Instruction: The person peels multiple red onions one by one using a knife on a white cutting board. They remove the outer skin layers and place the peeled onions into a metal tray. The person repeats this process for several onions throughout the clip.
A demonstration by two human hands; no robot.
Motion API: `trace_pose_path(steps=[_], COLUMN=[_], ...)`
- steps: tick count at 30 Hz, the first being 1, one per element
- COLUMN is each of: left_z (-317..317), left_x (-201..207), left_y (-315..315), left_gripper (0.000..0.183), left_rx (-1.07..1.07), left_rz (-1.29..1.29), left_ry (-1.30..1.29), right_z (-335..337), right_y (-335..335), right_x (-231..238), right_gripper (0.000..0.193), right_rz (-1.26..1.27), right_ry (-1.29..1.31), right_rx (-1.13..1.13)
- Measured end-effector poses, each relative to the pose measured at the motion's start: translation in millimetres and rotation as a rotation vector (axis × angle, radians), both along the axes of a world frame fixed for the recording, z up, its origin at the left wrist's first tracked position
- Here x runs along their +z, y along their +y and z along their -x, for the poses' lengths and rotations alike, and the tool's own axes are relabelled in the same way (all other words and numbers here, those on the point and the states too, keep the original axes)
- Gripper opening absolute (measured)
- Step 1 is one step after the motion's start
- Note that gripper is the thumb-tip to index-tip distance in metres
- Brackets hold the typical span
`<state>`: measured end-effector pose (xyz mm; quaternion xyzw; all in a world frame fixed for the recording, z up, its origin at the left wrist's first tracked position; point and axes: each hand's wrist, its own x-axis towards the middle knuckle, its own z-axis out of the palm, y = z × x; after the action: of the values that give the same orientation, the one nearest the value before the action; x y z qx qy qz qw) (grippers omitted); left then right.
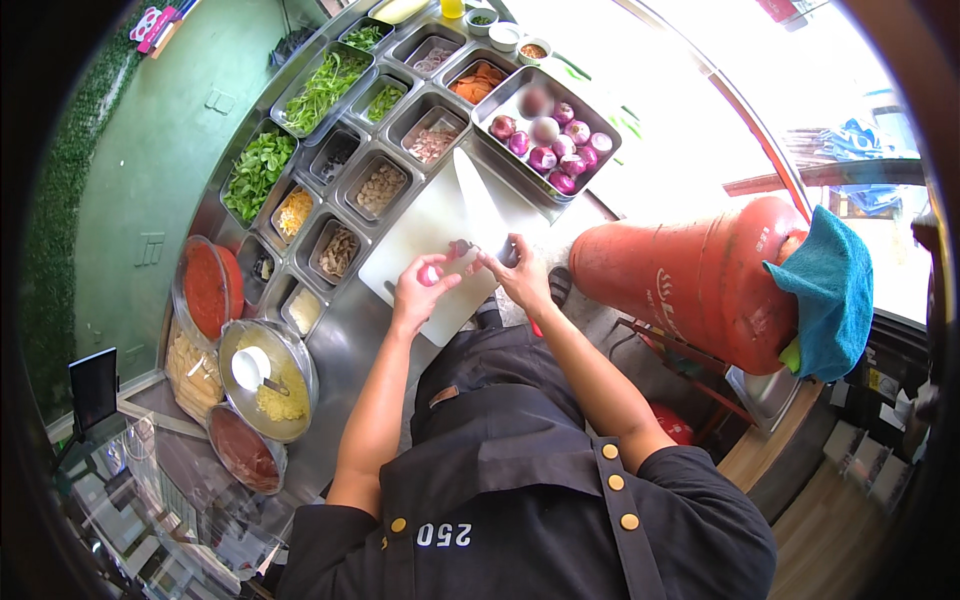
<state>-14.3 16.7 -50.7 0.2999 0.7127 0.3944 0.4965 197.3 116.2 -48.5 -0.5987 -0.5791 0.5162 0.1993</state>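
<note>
Both hands are above the white cutting board [405,250]. My left hand [424,292] is closed, its fingers pinching a small pink-purple piece of red onion [430,274]. Close by on the right, my right hand [524,277] curls around the dark handle end of a knife, whose broad, bright blade [478,195] points away over the board. Thin purple bits that look like onion skin [462,255] show between the hands, partly smeared. Right fingers cover most of the handle. Beyond the board, a metal tray [489,118] holds several whole red onions [563,145].
Several metal pans of chopped fillings stand left and ahead, with leafy greens [260,172] and carrots [478,84]. At left are a tub of red sauce [207,285] and a bowl [308,405] with a white cup [251,368]. A red gas cylinder [680,275] under a blue towel [828,300] is at right.
</note>
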Motion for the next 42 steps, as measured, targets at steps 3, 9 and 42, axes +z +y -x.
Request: trace_pose_path(steps=[3,9,42], left_z=[4,6,25], left_x=[0,15,18], left_y=[-3,-6,-15], left_gripper=[0.047,0.063,0.06], left_rx=[0.042,0.185,0.205], left_rz=[-0.129,-0.196,-0.275], left_ry=[-0.414,-0.746,-0.869], right_z=[1,-1,30], right_y=[-4,-5,-1], right_x=[-5,-2,20], right_gripper=[0.081,0.079,0.066], right_rz=[-0.003,0.027,-0.343], right_ry=[0.016,0.022,0.193], right_rx=[0.005,0.045,0.149])
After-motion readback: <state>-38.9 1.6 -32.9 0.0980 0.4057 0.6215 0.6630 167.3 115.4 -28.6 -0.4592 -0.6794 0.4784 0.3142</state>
